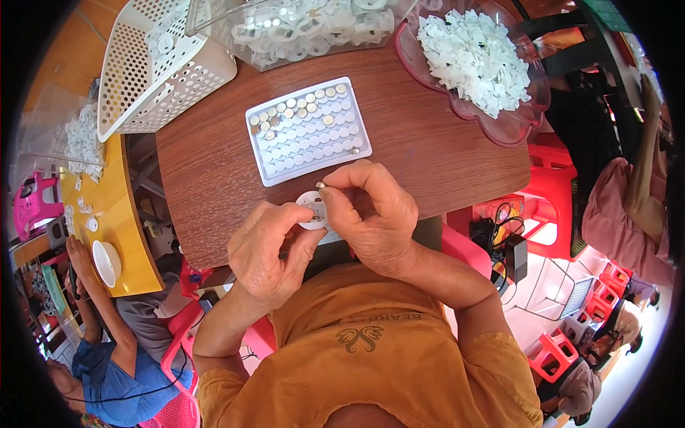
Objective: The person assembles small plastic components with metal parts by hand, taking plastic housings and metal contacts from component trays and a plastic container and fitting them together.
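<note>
Left of the fingers (291, 215), I see a white bowl (106, 264) and a person in blue (146, 374); right, a red stool (554, 175).

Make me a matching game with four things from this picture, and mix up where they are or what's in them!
1. white round piece
2. scalloped pink bowl
3. plain white bowl
4. pale tray

A. heaped with small white pieces
B. partly filled with silver discs
C. pinched by the left hand
D. on the yellow table

Pairs: 1-C, 2-A, 3-D, 4-B

A round white casing (312, 200) is held near a seemingly metallic piece (320, 185)
</note>
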Demonstrator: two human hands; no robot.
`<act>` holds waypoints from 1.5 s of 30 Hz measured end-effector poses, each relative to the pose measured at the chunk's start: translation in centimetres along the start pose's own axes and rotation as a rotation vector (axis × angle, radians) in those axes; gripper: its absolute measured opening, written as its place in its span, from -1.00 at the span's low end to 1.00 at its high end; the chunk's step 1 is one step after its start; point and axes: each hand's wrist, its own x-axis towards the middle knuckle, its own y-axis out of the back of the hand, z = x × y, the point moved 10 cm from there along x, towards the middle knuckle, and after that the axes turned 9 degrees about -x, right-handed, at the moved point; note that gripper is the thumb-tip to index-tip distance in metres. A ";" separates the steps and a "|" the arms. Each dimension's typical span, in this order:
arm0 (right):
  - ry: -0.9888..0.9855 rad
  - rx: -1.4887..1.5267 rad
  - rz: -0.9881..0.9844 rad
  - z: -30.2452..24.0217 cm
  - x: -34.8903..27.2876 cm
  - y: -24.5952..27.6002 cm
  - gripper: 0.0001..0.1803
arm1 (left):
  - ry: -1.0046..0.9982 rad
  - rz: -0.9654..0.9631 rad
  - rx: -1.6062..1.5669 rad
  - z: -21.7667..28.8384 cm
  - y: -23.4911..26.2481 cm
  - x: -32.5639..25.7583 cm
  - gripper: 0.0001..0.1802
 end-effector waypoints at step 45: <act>0.615 -0.268 -0.017 -6.4 -2.4 0.7 -0.67 | -0.334 -0.163 0.344 3.3 -0.8 -1.5 -0.64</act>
